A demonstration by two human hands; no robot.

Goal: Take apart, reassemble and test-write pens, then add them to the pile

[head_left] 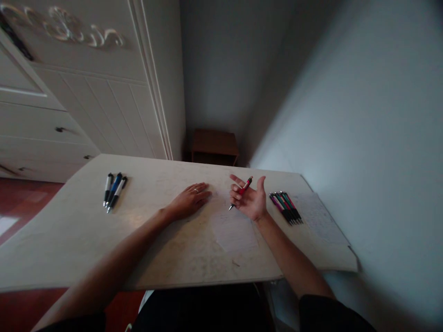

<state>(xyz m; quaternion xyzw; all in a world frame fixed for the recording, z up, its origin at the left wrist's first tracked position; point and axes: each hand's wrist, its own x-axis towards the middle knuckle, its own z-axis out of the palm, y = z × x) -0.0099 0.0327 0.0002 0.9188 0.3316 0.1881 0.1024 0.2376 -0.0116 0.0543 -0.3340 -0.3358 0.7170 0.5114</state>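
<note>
Held in the right hand (251, 200): one red pen (245, 186), gripped loosely across the curled fingers, with palm turned upward, index finger extended and thumb stretched well apart from the barrel. Orientation of the red pen: tilted, tip down and to the left, dark upper end up and to the right. Location: right of centre, above the far part of a thin paper sheet (235, 233). Contact between tip and paper: not determinable from this view. Placed palm down on the white table (69, 240), just left of the paper sheet: the left hand (190, 200), flat, fingers pointing right, with a ring (196, 190) on one finger and no object in the grip. Laid side by side to the right of the right hand: a row of slim pens (286, 207) with purple, green and red barrels and black lower ends. Located just beyond the row, near the wall (391, 138): a second sheet (320, 216), marked with faint writing. Grouped on the far left: three thicker pens (114, 190), one blue between two white, all with black parts
</note>
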